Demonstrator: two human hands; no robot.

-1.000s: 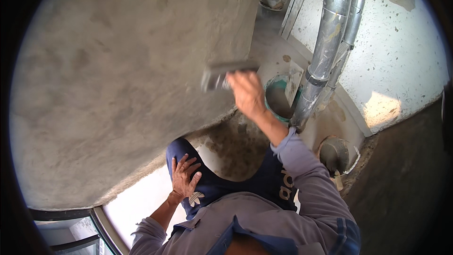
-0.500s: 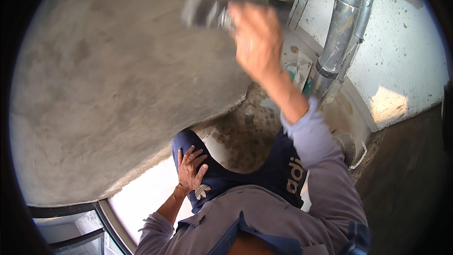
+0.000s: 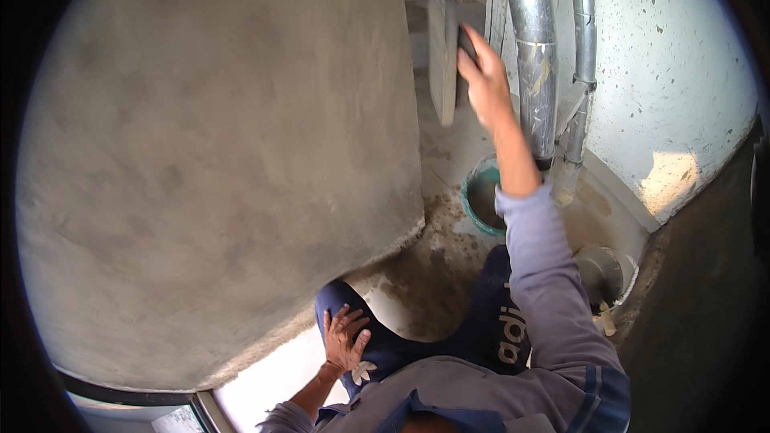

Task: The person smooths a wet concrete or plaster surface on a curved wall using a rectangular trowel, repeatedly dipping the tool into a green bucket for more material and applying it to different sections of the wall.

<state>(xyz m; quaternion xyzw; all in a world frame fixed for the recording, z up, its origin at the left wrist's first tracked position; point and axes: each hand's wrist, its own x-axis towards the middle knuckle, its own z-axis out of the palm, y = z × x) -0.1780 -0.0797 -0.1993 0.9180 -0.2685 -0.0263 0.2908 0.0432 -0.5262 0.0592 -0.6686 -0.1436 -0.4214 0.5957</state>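
Observation:
My right hand (image 3: pixel 488 84), its arm stretched far forward, is closed around the dark handle of a plastering float (image 3: pixel 441 60). The float's flat, pale grey blade is turned nearly edge-on and stands just past the right edge of the grey plastered wall (image 3: pixel 216 152), apart from my legs. Motion slightly blurs both hand and float. My left hand (image 3: pixel 345 338) rests on my left thigh, fingers spread and holding nothing. Below my right forearm stands a teal bucket (image 3: pixel 468 200) with greyish contents, partly hidden by the arm.
Silver metal pipes (image 3: pixel 536 64) run up beside the white, spattered wall (image 3: pixel 666 72) on the right. A second round container (image 3: pixel 601 273) sits on the floor by my right elbow. Wet stains mark the floor (image 3: pixel 433 273) between my knees. A dark-framed glass pane (image 3: pixel 136 401) is at lower left.
My right hand has swung right, away from the plastered wall's face, and the float has turned edge-on. The view has shifted, showing more of the bucket. My left hand stays on my thigh.

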